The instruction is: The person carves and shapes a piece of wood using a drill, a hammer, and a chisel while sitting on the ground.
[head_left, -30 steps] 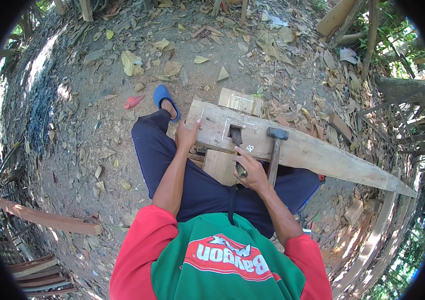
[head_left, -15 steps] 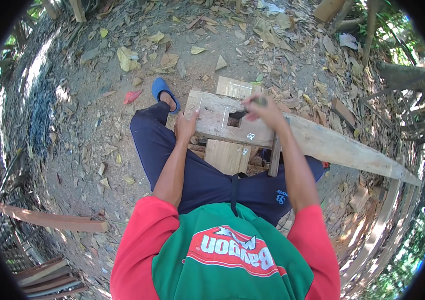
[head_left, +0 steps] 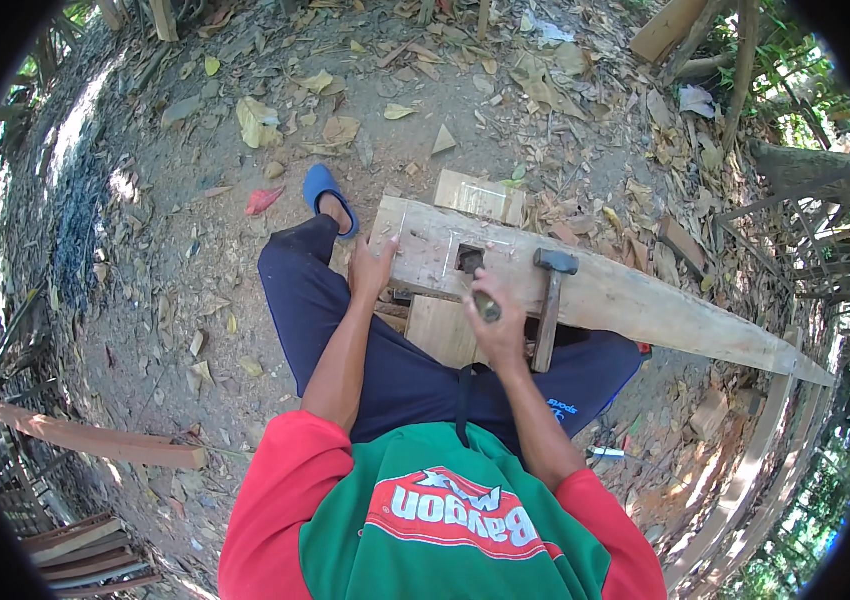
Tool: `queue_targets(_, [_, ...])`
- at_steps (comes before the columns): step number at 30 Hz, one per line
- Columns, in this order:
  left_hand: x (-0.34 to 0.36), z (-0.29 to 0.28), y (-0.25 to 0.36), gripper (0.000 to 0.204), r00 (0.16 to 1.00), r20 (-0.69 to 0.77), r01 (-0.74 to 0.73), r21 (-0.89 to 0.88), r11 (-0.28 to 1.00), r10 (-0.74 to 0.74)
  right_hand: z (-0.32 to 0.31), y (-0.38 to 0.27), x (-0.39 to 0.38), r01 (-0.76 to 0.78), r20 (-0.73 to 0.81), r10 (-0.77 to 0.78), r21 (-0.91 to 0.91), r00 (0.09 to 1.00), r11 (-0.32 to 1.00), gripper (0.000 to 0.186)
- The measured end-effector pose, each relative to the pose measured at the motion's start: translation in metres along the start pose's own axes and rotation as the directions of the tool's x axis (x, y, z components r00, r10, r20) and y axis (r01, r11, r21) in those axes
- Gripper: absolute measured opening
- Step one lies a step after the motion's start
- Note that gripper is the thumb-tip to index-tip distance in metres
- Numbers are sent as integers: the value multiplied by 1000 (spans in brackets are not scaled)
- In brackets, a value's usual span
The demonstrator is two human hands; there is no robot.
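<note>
A long wooden beam lies across in front of my legs, with chalk lines and a square hole cut near its left end. My left hand grips the beam's near side by that end. My right hand is closed on a chisel, somewhat blurred, its blade end pointing into the hole. A hammer with a wooden handle rests on the beam just right of the hole. Shorter boards show beneath and behind the beam.
My legs straddle the work, my left foot in a blue sandal. Leaf-strewn dirt surrounds it. Loose timber pieces lie at left and lower left, lumber at right, branches along the upper right.
Half a second ago my right hand with the chisel was raised up and right over the beam; it has come back down and toward me at the hole. My left hand stays on the beam.
</note>
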State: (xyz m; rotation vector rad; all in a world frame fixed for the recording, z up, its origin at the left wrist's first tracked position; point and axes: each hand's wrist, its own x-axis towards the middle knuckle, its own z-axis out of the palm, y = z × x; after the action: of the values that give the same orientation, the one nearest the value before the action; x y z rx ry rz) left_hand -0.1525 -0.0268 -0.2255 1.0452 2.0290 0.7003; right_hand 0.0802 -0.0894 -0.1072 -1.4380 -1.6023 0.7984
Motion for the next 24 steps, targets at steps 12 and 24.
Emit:
queue_targets(12, [5, 2, 6, 76, 996, 6, 83, 52, 995, -84, 18, -5, -9, -158, -217, 207, 223, 954, 962, 23])
queue_targets(24, [2, 3, 16, 73, 1000, 13, 26, 79, 997, -27, 34, 34, -9, -18, -253, 63, 178, 965, 984, 11])
